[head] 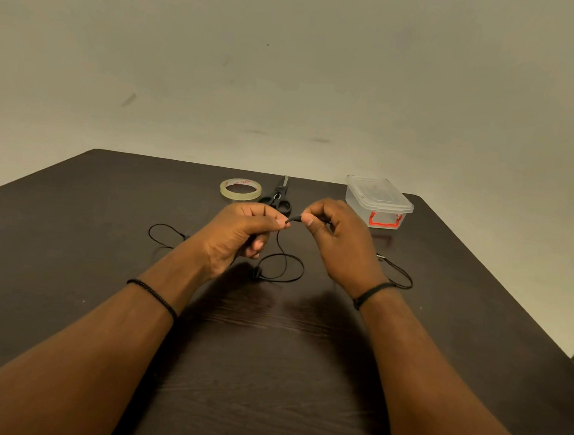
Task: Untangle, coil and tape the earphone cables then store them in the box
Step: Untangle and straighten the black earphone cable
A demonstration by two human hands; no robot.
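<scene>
From my head view, my left hand (243, 229) and my right hand (337, 231) both pinch the black earphone cable (284, 261) between thumb and curled fingers, close together, above the dark table (102, 271). The rest of the cable lies in loose loops on the table, to the left, near and right of my hands. I think I should slide the cable slowly through the fingers and not pull hard, or a knot may tighten. The tape roll (240, 189), scissors (278, 197) and closed box (377, 202) wait at the far side.

Glossy dark wood-grain table (268, 353), clear plastic box (379, 204)
</scene>
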